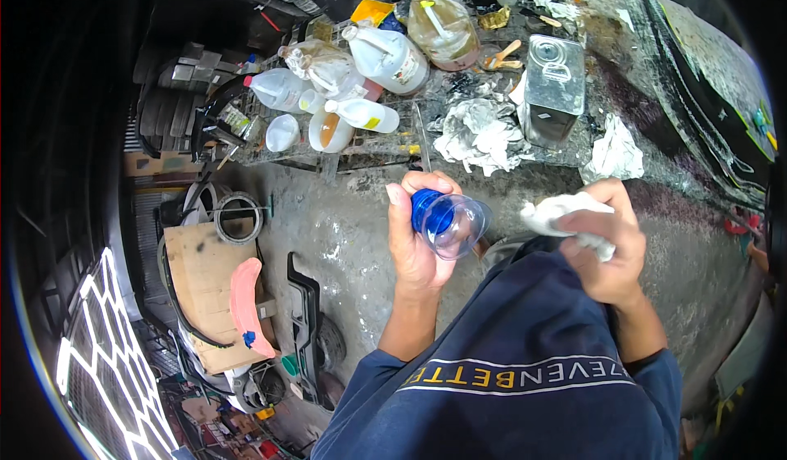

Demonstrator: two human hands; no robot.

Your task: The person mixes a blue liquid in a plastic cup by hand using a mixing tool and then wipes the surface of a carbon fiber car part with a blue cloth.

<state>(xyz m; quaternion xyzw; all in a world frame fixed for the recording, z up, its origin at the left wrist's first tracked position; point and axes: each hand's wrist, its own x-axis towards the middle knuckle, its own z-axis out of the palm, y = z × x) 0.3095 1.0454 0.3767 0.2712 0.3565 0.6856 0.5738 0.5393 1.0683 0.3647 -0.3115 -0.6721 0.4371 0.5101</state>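
Near the bench (615, 54), the left hand (416, 251) clamps a cup (452, 227) mouth-outward, presumably for access, while the right hand (616, 251) clutches cloth (564, 211).

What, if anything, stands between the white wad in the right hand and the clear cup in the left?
Nothing visible does. The right hand holds the wad, the left hand the cup; in the open gap between them, the floor shows below.

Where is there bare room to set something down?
The stained bench between the metal can and the black-edged panel looks open, bordered below by crumpled white paper. The bench's left end is crowded with jugs and cups.
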